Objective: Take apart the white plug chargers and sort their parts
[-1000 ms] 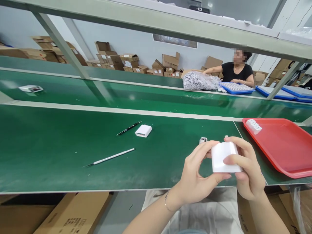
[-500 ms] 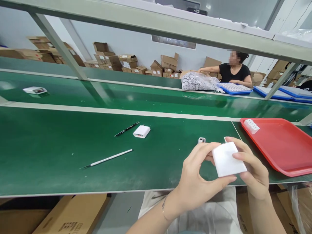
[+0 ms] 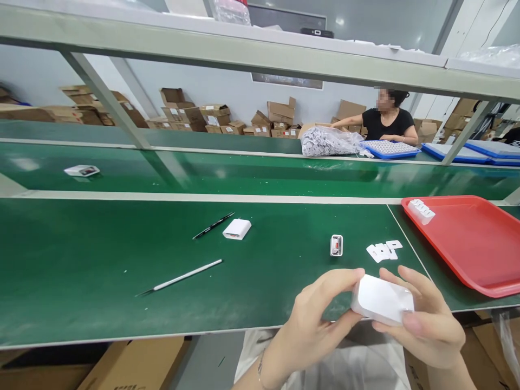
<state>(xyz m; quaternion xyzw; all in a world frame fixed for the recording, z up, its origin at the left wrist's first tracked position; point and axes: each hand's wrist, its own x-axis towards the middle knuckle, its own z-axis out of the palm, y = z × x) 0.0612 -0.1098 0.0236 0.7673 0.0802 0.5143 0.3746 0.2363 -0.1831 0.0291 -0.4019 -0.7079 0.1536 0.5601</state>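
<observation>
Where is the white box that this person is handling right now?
The white box is at lower right in the head view, held between the left hand and right hand, nearer the wearer than the loose white cards.

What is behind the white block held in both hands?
Beyond the white block, small white plates lie on the green bench. The block, left hand and right hand cover the bench directly behind; the block's far side is hidden.
</observation>
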